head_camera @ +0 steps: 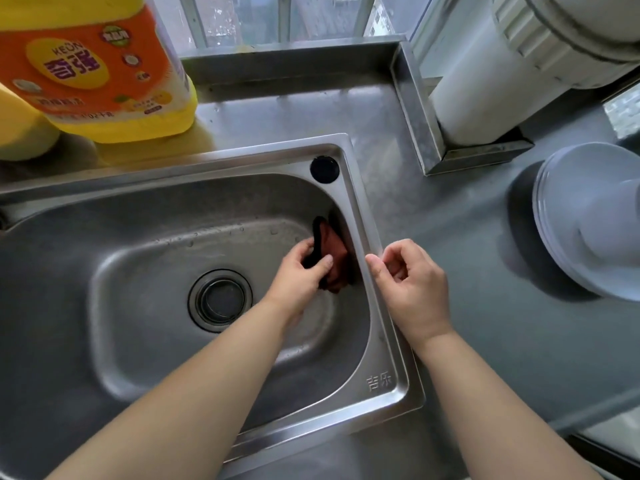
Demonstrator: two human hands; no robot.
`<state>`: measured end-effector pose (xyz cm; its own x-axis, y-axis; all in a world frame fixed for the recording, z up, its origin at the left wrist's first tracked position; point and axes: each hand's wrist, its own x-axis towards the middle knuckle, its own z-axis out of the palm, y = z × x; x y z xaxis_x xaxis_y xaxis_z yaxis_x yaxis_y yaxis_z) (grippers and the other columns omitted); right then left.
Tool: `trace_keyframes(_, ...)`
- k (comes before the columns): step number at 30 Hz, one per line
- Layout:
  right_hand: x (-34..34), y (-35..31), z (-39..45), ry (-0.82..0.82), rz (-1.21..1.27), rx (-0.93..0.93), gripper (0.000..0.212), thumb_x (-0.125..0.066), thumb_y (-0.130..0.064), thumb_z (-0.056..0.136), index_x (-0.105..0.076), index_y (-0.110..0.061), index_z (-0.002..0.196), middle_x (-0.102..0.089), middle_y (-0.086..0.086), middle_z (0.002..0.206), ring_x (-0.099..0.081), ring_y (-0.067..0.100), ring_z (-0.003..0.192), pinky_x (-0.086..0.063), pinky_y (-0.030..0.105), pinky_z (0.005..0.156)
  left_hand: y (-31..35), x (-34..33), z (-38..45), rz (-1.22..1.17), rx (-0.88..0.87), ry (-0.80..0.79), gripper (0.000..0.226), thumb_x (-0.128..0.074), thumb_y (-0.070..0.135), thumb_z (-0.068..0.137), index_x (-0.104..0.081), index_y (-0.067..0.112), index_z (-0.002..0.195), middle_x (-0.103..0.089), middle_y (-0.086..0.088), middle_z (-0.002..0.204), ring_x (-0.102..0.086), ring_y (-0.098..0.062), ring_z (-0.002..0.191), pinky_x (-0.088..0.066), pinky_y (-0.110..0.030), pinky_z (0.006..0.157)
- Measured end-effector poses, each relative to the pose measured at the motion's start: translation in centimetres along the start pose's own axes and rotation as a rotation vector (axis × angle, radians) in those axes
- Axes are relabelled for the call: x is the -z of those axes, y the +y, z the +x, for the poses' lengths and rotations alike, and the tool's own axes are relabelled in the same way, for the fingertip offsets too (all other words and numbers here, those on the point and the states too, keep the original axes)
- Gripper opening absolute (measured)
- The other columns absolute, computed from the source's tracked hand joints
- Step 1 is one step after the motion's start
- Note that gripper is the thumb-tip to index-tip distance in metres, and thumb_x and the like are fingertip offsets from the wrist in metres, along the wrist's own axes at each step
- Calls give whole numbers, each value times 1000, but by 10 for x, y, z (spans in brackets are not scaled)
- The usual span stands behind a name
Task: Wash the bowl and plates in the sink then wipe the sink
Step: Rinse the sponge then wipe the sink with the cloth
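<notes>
The steel sink (360, 216) holds no dishes, only water drops and the round drain (220, 301). My left hand (302, 275) is inside the basin near its right wall and grips a dark red and black cloth (333, 258) pressed against that wall. My right hand (412, 285) hovers over the sink's right rim with fingers loosely curled, holding nothing. A stack of white plates (568, 209) with an upturned white bowl (614, 230) on top stands on the counter to the right.
A large yellow and orange detergent bottle (100, 67) stands behind the sink at the left. A white cylindrical appliance (502, 67) sits in a steel tray at the back right. A black round cap (324, 169) plugs the sink's rim corner. Grey counter (467, 237) lies between sink and plates.
</notes>
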<state>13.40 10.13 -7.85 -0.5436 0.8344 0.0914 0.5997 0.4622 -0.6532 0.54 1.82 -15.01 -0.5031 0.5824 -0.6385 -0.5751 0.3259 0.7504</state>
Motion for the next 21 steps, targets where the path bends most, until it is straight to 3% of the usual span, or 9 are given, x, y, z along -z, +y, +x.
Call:
trace_keyframes(4, -5, 2, -1, 49, -16, -4, 27, -72, -27, 82, -51, -17, 70, -46, -7, 63, -43, 14, 57, -36, 22, 54, -27, -1, -24, 11, 111, -38, 29, -56, -5, 90, -53, 12, 114, -57, -16, 116, -58, -29, 101, -49, -50, 91)
trace_keyframes(7, -5, 4, -1, 54, -13, -7, 27, -73, -27, 81, -51, -16, 69, -46, -7, 63, -44, 14, 58, -36, 20, 54, -16, -4, -24, -59, 84, -54, 29, -55, -6, 90, -55, 12, 113, -60, -13, 112, -61, -27, 95, -52, -43, 81)
trace_keyframes(12, -5, 4, -1, 43, 6, -4, 27, -71, -29, 81, -50, -16, 69, -48, -6, 63, -45, 14, 59, -35, 19, 56, 27, -5, 16, -111, -110, 46, 35, -61, 2, 88, -55, 9, 122, -61, -13, 122, -60, -28, 110, -49, -45, 96)
trace_keyframes(14, -5, 5, -1, 39, -6, -7, 28, -73, -26, 81, -50, -16, 69, -48, -5, 62, -44, 14, 61, -33, 17, 56, 18, -8, 18, -81, -106, 61, 35, -59, 2, 91, -54, 9, 124, -62, -13, 119, -60, -28, 109, -49, -45, 97)
trace_keyframes(17, -6, 5, -2, 42, -19, -6, 28, -72, -26, 81, -49, -15, 69, -48, -4, 62, -43, 13, 61, -31, 13, 57, -21, -9, 7, 139, 3, 72, 41, -58, 2, 92, -49, 1, 132, -59, -19, 127, -57, -28, 114, -44, -39, 103)
trace_keyframes(21, -6, 5, -2, 41, -27, -20, 28, -73, -24, 81, -49, -15, 69, -48, -3, 62, -43, 13, 62, -32, 9, 58, -60, 11, -27, 497, 188, -146, 42, -61, 6, 90, -52, 7, 131, -60, -8, 123, -58, -19, 105, -46, -25, 92)
